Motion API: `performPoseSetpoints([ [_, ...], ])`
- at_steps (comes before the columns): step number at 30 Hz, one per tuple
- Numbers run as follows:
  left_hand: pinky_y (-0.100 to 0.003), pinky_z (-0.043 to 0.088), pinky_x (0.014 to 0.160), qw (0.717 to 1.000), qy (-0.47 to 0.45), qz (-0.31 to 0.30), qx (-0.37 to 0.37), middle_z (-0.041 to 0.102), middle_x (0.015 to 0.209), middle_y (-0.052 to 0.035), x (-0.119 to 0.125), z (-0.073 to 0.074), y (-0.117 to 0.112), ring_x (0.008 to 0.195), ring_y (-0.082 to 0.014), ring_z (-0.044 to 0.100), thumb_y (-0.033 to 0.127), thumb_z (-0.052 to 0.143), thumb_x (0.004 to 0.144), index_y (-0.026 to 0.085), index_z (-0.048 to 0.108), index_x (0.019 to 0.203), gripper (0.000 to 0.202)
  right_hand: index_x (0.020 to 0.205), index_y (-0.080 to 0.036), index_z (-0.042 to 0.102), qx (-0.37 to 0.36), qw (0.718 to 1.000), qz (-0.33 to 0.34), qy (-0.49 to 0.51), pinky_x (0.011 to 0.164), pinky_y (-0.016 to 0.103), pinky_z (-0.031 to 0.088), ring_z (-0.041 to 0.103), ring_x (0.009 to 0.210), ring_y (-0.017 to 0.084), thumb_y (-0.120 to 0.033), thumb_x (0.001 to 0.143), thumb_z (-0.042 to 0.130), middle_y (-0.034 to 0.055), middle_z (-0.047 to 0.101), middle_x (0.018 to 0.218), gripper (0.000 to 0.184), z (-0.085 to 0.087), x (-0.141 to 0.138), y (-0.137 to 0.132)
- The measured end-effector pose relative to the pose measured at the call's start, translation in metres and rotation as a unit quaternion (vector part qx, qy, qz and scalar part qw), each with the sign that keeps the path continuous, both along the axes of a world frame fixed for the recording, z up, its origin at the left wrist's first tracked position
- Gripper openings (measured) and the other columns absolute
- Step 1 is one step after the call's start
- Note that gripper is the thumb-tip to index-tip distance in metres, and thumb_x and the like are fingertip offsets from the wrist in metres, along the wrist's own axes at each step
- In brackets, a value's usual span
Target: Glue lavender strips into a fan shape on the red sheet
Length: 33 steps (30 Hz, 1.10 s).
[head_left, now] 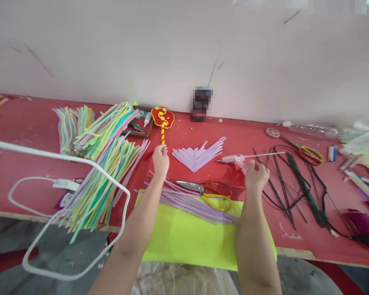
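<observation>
At the center of the frame, flat on a red sheet [213, 172] and set out as a V: a chevron of lilac pipe cleaners [195, 158], point downward, right wing reaching higher than the left. Just left of that chevron, left hand [160, 160] with fingers bunched at the lower end of a yellow twisted stem [162, 135], below a red fan-shaped ornament [162, 118] trimmed in yellow; cannot tell whether clamped on the stem. Right of center, pink glue gun [233, 159], nozzle toward the chevron, glue stick [266, 154] jutting from the back; close by its handle, right hand [257, 176] with fingers curled, cannot tell whether closed on anything. Below the chevron, scissors [202, 189] with one red and one yellow handle loop, near loose lilac pipe cleaners [192, 205] spread over a lime-green sheet [190, 246]. Across the left of the frame, multicolored pipe cleaners [103, 176] heaped on the red tabletop [249, 131], with a white cable [49, 152] looping in front. At right, dark green stems [307, 190], and above them a clear plastic bottle [313, 130] on its side.
</observation>
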<state>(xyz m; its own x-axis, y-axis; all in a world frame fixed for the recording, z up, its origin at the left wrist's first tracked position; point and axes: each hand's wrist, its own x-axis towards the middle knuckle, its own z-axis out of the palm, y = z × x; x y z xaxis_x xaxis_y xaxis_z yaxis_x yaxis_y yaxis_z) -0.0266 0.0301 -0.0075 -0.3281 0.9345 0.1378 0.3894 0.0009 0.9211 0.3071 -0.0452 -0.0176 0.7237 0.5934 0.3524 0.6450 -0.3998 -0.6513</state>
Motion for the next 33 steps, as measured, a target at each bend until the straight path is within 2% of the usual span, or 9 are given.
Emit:
performPoseSetpoints([
  [2,-0.029,0.052,0.082,0.995,-0.098,0.009,-0.028,0.068,0.101,-0.0105,-0.003,-0.001,0.004,0.093,-0.0151,0.067,0.015,0.031,0.091,0.016,0.055,0.103,0.027,0.085,-0.014,0.066,0.047,0.998,-0.007,-0.036,0.083,0.04,0.041,0.052,0.086,0.025,-0.042,0.087,0.038,0.0124,0.06,0.085,0.039,0.009,-0.014,0.0],
  [4,-0.029,0.052,0.079,0.991,-0.126,0.011,-0.041,0.069,0.098,-0.0097,-0.005,-0.001,0.005,0.09,-0.0147,0.068,0.017,0.028,0.092,0.016,0.054,0.105,0.029,0.079,-0.016,0.065,0.052,0.996,0.048,-0.052,0.082,0.038,0.041,0.051,0.082,0.023,-0.04,0.089,0.038,0.0095,0.058,0.078,0.037,0.015,-0.032,0.001],
  [8,-0.034,0.046,0.092,0.996,0.074,-0.009,-0.045,0.069,0.1,-0.0092,-0.007,0.004,-0.001,0.099,-0.0192,0.064,0.01,0.04,0.087,0.017,0.061,0.101,0.026,0.079,-0.018,0.065,0.049,0.975,0.209,-0.055,0.081,0.035,0.043,0.053,0.078,0.019,-0.033,0.09,0.041,0.0064,0.062,0.081,0.029,0.018,-0.074,0.003],
  [11,-0.039,0.043,0.093,0.968,0.23,-0.019,-0.098,0.064,0.111,-0.0111,-0.003,0.01,-0.009,0.109,-0.0252,0.058,0.007,0.043,0.084,0.02,0.067,0.099,0.032,0.078,-0.018,0.066,0.043,0.948,0.306,-0.07,0.081,0.034,0.044,0.054,0.079,0.019,-0.034,0.09,0.045,0.0066,0.062,0.079,0.029,0.017,-0.102,0.003],
  [15,-0.042,0.042,0.092,0.942,0.314,-0.035,-0.115,0.06,0.114,-0.0094,0.005,0.015,-0.015,0.112,-0.0282,0.053,0.01,0.044,0.085,0.024,0.068,0.105,0.035,0.079,-0.019,0.068,0.005,0.906,0.416,-0.081,0.08,0.033,0.045,0.056,0.08,0.019,-0.031,0.091,0.047,0.0071,0.064,0.081,0.027,0.015,-0.122,-0.002],
  [22,-0.042,0.041,0.092,0.944,0.305,-0.052,-0.112,0.06,0.113,-0.0094,0.007,0.012,-0.013,0.11,-0.0274,0.053,0.008,0.044,0.084,0.023,0.068,0.102,0.033,0.08,-0.02,0.07,-0.029,0.892,0.448,-0.061,0.08,0.034,0.047,0.059,0.082,0.02,-0.029,0.09,0.05,0.0076,0.066,0.085,0.025,0.013,-0.124,-0.005],
  [26,-0.041,0.041,0.092,0.958,0.276,-0.035,-0.063,0.061,0.11,-0.0098,0.007,0.012,-0.012,0.107,-0.0269,0.055,0.008,0.049,0.083,0.021,0.065,0.103,0.03,0.084,-0.021,0.072,-0.064,0.874,0.48,-0.029,0.08,0.033,0.047,0.06,0.083,0.02,-0.03,0.089,0.052,0.0065,0.067,0.086,0.022,0.016,-0.111,-0.007],
  [30,-0.035,0.044,0.089,0.978,0.198,-0.064,0.032,0.063,0.099,-0.0083,0.006,0.013,-0.011,0.095,-0.0214,0.059,0.01,0.051,0.084,0.019,0.064,0.097,0.021,0.082,-0.023,0.073,-0.133,0.807,0.575,0.01,0.078,0.03,0.047,0.062,0.082,0.018,-0.033,0.089,0.055,0.0041,0.068,0.085,0.021,0.026,-0.101,-0.011],
  [33,-0.032,0.046,0.087,0.983,0.151,-0.071,0.081,0.063,0.095,-0.0074,0.006,0.012,-0.011,0.09,-0.0193,0.06,0.01,0.05,0.084,0.018,0.064,0.094,0.018,0.083,-0.025,0.073,-0.168,0.753,0.636,0.009,0.078,0.029,0.047,0.061,0.081,0.016,-0.037,0.087,0.058,0.0026,0.067,0.084,0.02,0.034,-0.11,-0.016],
])
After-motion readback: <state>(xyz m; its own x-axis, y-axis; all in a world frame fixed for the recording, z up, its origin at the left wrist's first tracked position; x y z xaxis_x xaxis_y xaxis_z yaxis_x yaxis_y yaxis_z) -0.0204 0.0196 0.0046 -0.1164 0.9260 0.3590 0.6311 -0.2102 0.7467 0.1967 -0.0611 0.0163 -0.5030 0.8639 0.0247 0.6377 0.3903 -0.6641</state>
